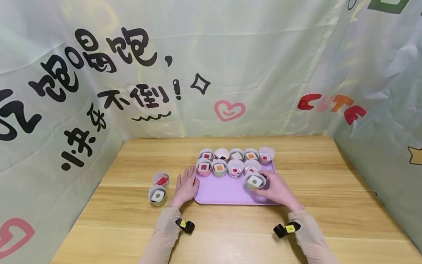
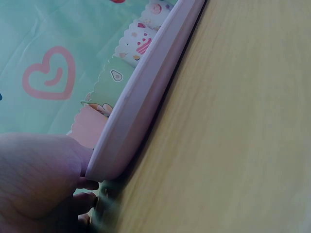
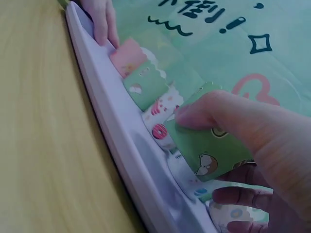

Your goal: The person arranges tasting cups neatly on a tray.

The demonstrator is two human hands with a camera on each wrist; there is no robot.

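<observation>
My right hand [image 1: 278,189] grips a green paper cup [image 1: 255,180] by its sides, over the right part of a lilac tray [image 1: 221,191]. A white square piece with a green dot lies inside that cup. In the right wrist view the thumb presses on the green cup wall [image 3: 194,148], tilted in that view. My left hand [image 1: 187,185] rests beside the tray's left edge with fingers extended, its thumb side at the rim. Two rows of paper cups stand along the tray's back, among them a pink cup [image 1: 204,168] and a cup with an orange-centred square [image 1: 219,168].
Left of my left hand, two more paper cups stand on the wooden table [image 1: 115,227]: one with red contents [image 1: 162,180], and a green one [image 1: 157,196]. A printed cloth [image 1: 263,73] hangs behind and at both sides of the table.
</observation>
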